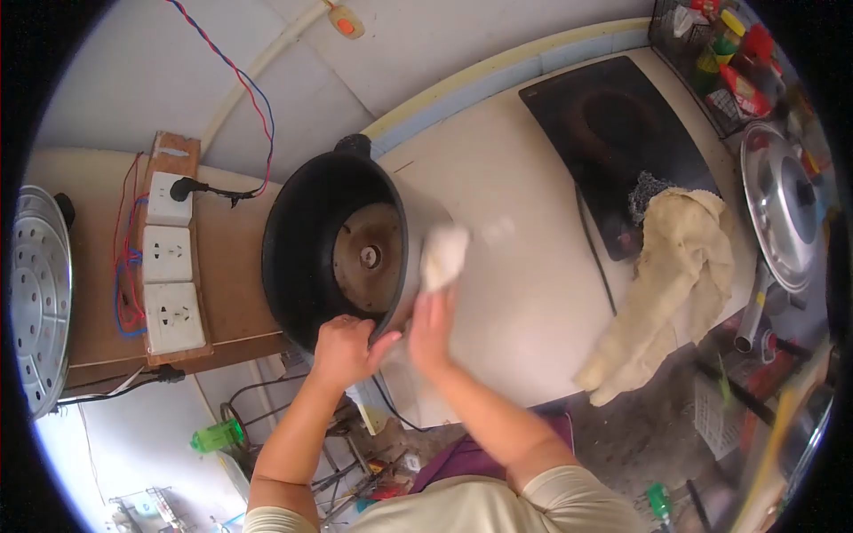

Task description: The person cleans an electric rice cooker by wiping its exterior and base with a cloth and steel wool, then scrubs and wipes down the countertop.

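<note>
A deep black-lined pot (289,258) lies tilted on the counter, its opening facing left and up, with a brownish base inside. My left hand (345,353) grips the pot's lower rim, fingers wrapped over the edge. Against the pot's outer side, my right hand (433,329) holds a whitish cloth (445,255), blurred by motion. A beige cloth (680,275) lies partly over the black cooktop (613,124) and the counter, beside a dark wire scrubber (645,194).
Wired sockets (168,256) are mounted on a board at left. A perforated steamer tray (40,293) stands at the far left edge. A metal lid (780,206) and a wire basket of packets (689,71) are at right. A cable (593,253) crosses the counter (515,355).
</note>
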Available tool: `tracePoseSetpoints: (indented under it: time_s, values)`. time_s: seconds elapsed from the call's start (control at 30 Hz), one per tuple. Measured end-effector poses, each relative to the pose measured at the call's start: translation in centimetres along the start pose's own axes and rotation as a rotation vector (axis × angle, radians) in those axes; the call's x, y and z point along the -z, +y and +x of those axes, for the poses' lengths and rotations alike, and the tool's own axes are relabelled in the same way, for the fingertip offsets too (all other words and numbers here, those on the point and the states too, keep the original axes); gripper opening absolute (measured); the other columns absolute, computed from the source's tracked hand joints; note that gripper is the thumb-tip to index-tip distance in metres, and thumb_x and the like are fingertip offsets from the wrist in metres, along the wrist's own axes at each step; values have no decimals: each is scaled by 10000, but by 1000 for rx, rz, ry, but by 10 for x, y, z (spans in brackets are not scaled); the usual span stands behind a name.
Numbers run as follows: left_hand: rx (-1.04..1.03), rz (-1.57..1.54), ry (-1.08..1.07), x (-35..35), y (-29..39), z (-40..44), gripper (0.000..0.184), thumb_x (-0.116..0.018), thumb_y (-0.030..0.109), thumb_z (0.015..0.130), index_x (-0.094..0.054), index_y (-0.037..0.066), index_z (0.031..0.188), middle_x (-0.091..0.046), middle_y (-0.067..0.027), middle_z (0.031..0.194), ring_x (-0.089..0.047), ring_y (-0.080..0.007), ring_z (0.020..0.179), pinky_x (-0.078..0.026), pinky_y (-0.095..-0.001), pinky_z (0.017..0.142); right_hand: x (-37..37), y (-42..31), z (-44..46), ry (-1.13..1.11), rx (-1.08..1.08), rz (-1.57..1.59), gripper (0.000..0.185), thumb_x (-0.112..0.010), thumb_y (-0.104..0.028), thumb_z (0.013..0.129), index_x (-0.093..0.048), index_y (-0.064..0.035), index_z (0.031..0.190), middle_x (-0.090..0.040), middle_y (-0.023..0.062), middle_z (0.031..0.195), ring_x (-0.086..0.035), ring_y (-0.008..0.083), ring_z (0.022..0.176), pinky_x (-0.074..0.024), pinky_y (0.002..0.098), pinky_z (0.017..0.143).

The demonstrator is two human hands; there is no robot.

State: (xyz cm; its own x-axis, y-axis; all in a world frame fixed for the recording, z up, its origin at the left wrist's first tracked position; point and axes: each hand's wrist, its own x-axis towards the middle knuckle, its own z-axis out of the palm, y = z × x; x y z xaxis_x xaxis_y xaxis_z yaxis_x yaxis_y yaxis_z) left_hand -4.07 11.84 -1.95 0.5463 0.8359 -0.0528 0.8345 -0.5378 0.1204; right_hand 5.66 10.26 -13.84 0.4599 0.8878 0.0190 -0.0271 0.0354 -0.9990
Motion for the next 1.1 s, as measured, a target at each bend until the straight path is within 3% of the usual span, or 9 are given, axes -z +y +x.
tracePoseSetpoints:
  time_s: [0.1,0.33,0.43,0.53,0.6,0.77,0.8,0.93,1.1]
  values:
    - [12,1,3,-1,4,5,405,-652,352,777,-521,27,574,-509,-156,513,-533,-344,510,-426,-409,487,21,27,83,-274,-341,178,162,-415,-99,907,-516,20,951,-396,285,1240,-405,439,1103,-332,464,938]
    - [30,-11,11,-3,5,7,387,-606,343,818,-548,8,631,-495,-173,529,-525,-365,534,-418,-418,507,17,-30,-30,-21,133,9,153,-437,-93,884,-524,12,954,-453,277,1164,-407,445,1078,-260,487,1020]
    - [45,-16,24,-4,8,8,399,-600,333,822,-513,20,591,-504,-179,523,-524,-372,523,-421,-428,507,6,20,-9,-56,100,33,192,-432,-68,877,-531,13,1020,-487,262,1088,-439,434,1030,-219,477,1057]
    - [63,-21,9,-1,9,12,401,-591,325,827,-497,23,580,-511,-187,530,-525,-382,529,-422,-441,514,11,27,40,-104,-228,175,230,-403,-67,880,-530,23,1050,-523,214,913,-487,409,904,-240,456,1048]
    - [72,-23,-1,0,11,13,397,-578,323,836,-499,22,589,-515,-192,541,-529,-386,544,-422,-448,523,23,0,47,-109,-352,154,283,-377,-109,904,-531,16,1105,-560,174,985,-494,313,972,-374,402,853]
    - [66,-70,15,-4,8,12,393,-524,324,867,-519,23,615,-532,-199,570,-539,-390,580,-422,-463,546,11,-59,23,-133,176,207,370,-386,-105,894,-471,-1,1239,-262,269,1387,-237,432,1295,-201,426,1066]
    - [71,-74,16,-4,8,11,416,-499,331,882,-507,20,607,-514,-203,564,-527,-396,574,-411,-458,535,12,-51,28,-82,292,143,357,-386,-111,900,-470,25,1219,-352,284,1321,-282,450,1263,-210,445,1063]
    - [107,-75,18,0,14,13,471,-436,350,918,-486,9,595,-486,-215,563,-508,-413,571,-390,-451,514,-16,59,7,95,5,-15,337,-363,-141,932,-473,19,1207,-469,287,1161,-407,433,1141,-310,429,987]
    - [174,-55,31,-3,25,16,495,-431,374,921,-495,2,601,-504,-224,578,-523,-419,578,-399,-448,509,7,71,21,41,-349,87,335,-352,-146,948,-447,28,1218,-512,264,1056,-480,385,1022,-369,404,898]
